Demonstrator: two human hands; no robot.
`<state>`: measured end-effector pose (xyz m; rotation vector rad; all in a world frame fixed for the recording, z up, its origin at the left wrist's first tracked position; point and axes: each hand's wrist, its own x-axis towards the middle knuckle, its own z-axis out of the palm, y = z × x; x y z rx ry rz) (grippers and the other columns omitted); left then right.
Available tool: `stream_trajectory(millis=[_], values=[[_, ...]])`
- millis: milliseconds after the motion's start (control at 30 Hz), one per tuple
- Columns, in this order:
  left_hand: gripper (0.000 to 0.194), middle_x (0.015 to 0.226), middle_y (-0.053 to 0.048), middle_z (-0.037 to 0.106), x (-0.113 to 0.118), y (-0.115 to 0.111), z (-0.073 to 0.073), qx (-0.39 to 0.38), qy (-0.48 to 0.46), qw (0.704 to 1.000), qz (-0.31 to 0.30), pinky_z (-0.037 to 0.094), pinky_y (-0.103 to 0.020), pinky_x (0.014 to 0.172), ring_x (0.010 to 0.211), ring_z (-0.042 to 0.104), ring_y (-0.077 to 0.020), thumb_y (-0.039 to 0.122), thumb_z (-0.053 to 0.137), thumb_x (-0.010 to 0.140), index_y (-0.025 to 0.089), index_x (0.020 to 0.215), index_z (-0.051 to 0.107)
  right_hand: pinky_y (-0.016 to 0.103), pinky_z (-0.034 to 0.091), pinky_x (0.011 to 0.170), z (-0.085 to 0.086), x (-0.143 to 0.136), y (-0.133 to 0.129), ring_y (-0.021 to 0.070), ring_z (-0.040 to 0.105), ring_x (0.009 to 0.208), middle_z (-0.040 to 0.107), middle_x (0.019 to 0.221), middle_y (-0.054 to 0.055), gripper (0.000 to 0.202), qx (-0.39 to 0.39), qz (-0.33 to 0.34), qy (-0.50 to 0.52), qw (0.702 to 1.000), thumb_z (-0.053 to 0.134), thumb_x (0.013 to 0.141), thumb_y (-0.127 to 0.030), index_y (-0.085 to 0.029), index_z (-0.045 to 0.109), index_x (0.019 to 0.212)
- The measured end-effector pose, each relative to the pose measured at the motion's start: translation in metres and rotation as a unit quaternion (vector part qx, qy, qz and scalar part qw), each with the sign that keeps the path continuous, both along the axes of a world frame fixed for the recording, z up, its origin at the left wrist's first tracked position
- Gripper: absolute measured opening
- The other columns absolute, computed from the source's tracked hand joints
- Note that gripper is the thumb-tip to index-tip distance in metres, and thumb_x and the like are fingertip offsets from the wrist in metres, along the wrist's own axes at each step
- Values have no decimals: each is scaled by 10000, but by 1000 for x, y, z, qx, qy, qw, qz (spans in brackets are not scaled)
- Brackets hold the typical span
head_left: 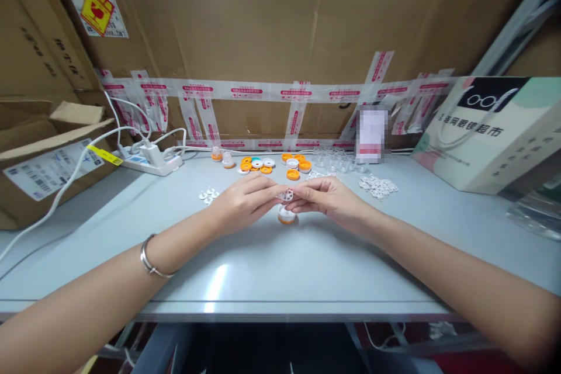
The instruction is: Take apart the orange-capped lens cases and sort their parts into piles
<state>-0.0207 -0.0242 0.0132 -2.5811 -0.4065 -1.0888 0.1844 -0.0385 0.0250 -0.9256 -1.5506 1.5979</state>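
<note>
Between the fingertips of both hands is a small white plastic disc with holes [286, 194]. My left hand [245, 201] is closed on its left side, and my right hand [322, 198] pinches its right side. Just below it, a round white cap with an orange base [287, 214] stands on the table. Farther back lie orange and white round caps [293, 174] in two loose groups. Small white parts [209, 195] are scattered left of my left hand, and a pile of white pieces [378, 186] lies beyond my right forearm.
Clear plastic cups [335, 159] cluster at the back of the grey table [280, 280]. A power strip [149, 160] with white cables and an open cardboard box [52, 158] are at the left. A paper bag [495, 134] stands at the right, before a large cardboard wall [263, 23].
</note>
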Motion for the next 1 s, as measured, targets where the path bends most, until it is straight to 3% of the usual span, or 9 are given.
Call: stream_trajectory(millis=[300, 533, 667, 1000], values=[[152, 854, -81, 622, 11, -13, -4, 8, 22, 994, 102, 489, -246, 644, 761, 580, -141, 152, 448, 860, 126, 951, 567, 293, 509, 791, 0, -5, -3, 124, 644, 729, 691, 744, 38, 264, 43, -51, -67, 996, 644, 698, -372, -148, 710, 822], [161, 733, -68, 605, 14, -23, -4, 84, 120, 974, 174, 477, -273, 527, 658, 577, -178, 104, 415, 858, 82, 941, 551, 284, 484, 716, -10, -8, -2, 117, 595, 662, 649, 686, 26, 254, 136, -17, -123, 983, 537, 772, -325, -123, 686, 730], [159, 716, -63, 599, 14, -24, -4, 107, 126, 975, 150, 471, -263, 503, 641, 577, -171, 113, 404, 866, 79, 923, 549, 283, 489, 706, -13, -7, -1, 131, 607, 672, 661, 691, 33, 223, 141, -24, -140, 980, 536, 754, -289, -131, 693, 747], [178, 794, -86, 628, 5, -17, -5, 125, 74, 986, 85, 516, -280, 633, 718, 603, -158, 113, 403, 875, 82, 1010, 516, 314, 520, 721, -9, -4, -5, 158, 648, 704, 685, 716, 43, 242, 147, -28, -108, 983, 576, 740, -316, -159, 710, 867]])
